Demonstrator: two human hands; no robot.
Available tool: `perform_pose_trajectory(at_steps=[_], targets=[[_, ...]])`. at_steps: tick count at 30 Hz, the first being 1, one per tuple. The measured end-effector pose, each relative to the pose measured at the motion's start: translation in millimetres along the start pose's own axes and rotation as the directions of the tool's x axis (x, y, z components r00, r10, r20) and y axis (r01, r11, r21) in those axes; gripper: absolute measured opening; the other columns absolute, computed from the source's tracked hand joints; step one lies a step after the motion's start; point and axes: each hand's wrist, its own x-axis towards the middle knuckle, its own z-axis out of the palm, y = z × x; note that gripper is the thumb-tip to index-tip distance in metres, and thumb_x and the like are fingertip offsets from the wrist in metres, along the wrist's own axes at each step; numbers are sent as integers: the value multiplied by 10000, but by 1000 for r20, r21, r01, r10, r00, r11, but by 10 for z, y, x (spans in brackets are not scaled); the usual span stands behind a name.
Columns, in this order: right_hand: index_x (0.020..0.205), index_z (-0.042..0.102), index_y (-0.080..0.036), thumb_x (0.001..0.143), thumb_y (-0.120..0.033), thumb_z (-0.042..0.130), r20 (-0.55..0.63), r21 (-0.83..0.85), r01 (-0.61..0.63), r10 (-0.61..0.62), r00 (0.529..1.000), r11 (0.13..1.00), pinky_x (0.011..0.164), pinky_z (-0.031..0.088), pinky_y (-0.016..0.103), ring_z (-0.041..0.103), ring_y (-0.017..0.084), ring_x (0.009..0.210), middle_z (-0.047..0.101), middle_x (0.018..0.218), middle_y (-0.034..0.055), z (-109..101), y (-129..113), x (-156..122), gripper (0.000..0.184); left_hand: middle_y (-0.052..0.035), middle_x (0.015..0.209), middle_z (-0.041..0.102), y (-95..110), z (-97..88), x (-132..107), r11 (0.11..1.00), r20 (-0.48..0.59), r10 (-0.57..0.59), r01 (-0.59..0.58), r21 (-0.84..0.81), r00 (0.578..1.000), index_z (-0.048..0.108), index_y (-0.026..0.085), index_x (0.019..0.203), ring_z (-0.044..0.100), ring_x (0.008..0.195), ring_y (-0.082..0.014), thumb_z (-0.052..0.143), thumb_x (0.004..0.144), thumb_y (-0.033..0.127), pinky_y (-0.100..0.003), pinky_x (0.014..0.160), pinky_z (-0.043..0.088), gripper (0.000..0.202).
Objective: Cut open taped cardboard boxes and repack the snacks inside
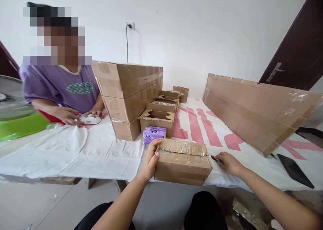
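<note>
A taped cardboard box [183, 167] lies at the table's near edge, its top seam torn and ragged. My left hand [151, 161] grips its left end, thumb near the top edge and fingers around the side. To the right of the box, my right hand [229, 162] is closed around a small black tool [216, 159] that points toward the box; the fingers hide most of it, so its exact kind is unclear. Just behind the box sits a purple tissue box [153, 134], close to my left hand.
Open cardboard boxes [156, 122] line up behind the tissue box. Stacked cartons [126, 102] stand to the left and a long cardboard panel [252, 109] to the right. A black tablet-like slab [295, 170] lies far right. Across the left side, a person [60, 88] handles a white object [90, 119].
</note>
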Motion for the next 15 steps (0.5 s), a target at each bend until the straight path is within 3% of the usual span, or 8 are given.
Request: perform_pose_trajectory(at_steps=[2,4,6,8,10,15], targets=[[986,705,-216,871,-287,502,-116,32,52,-48,992,998,871,489,413,630,264,977,708,1010,101,-176,-195,57,244,-96,1317,462,-3,-3,-3,1000,2,1,-1,2,1000,498,235,1242,384,1299,-305,432,907,480,-482,1101,289,421],[970,694,-231,920,-332,459,-279,69,135,-111,954,988,857,495,421,630,249,954,712,979,86,-399,-469,103,261,-99,1314,461,-10,-4,-5,1000,2,2,-2,9,1000,494,234,1245,382,1301,-307,431,907,480,-488,1100,291,423],[967,687,-245,931,-322,475,-328,72,284,-247,912,956,849,498,406,632,228,932,716,957,66,-604,-767,126,229,-99,1318,455,-17,-5,-5,1000,5,2,-2,18,1000,491,234,1247,375,1304,-307,430,908,477,-491,1101,289,422],[977,686,-251,914,-276,524,-268,35,424,-400,876,905,874,488,402,628,221,959,721,969,52,-746,-1026,132,176,-97,1321,451,-22,-5,-4,1000,9,2,-2,17,1000,489,235,1250,369,1308,-304,426,910,473,-492,1107,282,420],[996,683,-251,869,-212,585,-161,-25,469,-466,870,883,896,476,412,623,228,995,723,985,46,-815,-1206,135,165,-96,1326,445,-20,-3,-3,1000,14,-2,2,2,1000,484,236,1255,361,1314,-303,430,909,473,-493,1113,275,423],[1108,635,-221,784,-138,649,-41,-216,369,-386,922,904,858,483,410,634,256,996,702,1054,79,-819,-1370,164,335,-104,1349,432,10,3,-10,998,18,-34,35,-52,999,455,239,1274,389,1304,-305,460,897,492,-493,1102,297,454]])
